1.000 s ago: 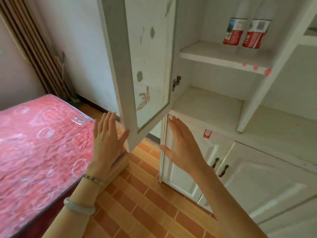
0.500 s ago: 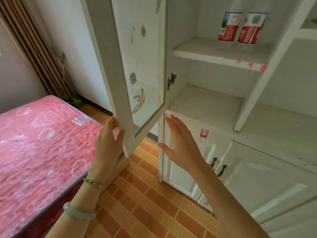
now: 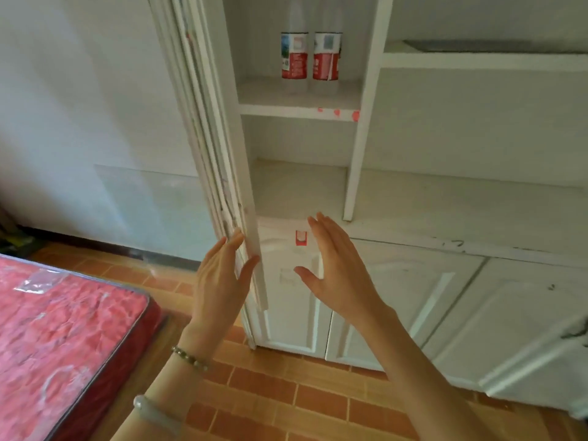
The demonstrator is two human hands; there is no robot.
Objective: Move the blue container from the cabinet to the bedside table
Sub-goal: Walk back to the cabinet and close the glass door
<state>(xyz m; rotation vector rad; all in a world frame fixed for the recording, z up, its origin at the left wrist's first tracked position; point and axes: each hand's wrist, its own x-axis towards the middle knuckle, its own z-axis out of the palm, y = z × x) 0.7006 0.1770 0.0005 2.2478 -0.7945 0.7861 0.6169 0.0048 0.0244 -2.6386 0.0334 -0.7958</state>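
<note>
No blue container anywhere in view: not on the upper shelf (image 3: 299, 105), not on the bare lower shelf (image 3: 299, 189), not in the open bay to the right, so presumably behind another door or out of frame, and no bedside table visible either. Judged an early step, with the cabinet (image 3: 366, 128) just being opened for the search. Cabinet door (image 3: 219, 173) swung wide and seen nearly edge-on, blurred by motion, held that way to bare the shelves behind it. Left hand (image 3: 219, 281) flat against the door's bottom corner, fingers straight and together, thumb spread toward the door's edge, pressing or steadying rather than clasping; nothing gripped. Right hand (image 3: 337, 272) raised in front of the lower cupboard doors, palm turned inward, fingers extended and thumb apart, wide open and empty, touching nothing, seemingly poised to reach in. Two bottles (image 3: 310, 55) with red-and-white labels standing side by side on the upper shelf, just beside one another, neither of them blue. Three small red spots on that shelf's front edge, and one red sticker (image 3: 300, 238) on the ledge below the lower shelf, between the two hands. Two bracelets on the left wrist: one beaded (image 3: 191, 359), one pale and smooth (image 3: 152, 413). One bed (image 3: 63, 329) with a red patterned cover at the lower left, well apart from the cabinet, over an orange tiled floor (image 3: 270, 393).
</note>
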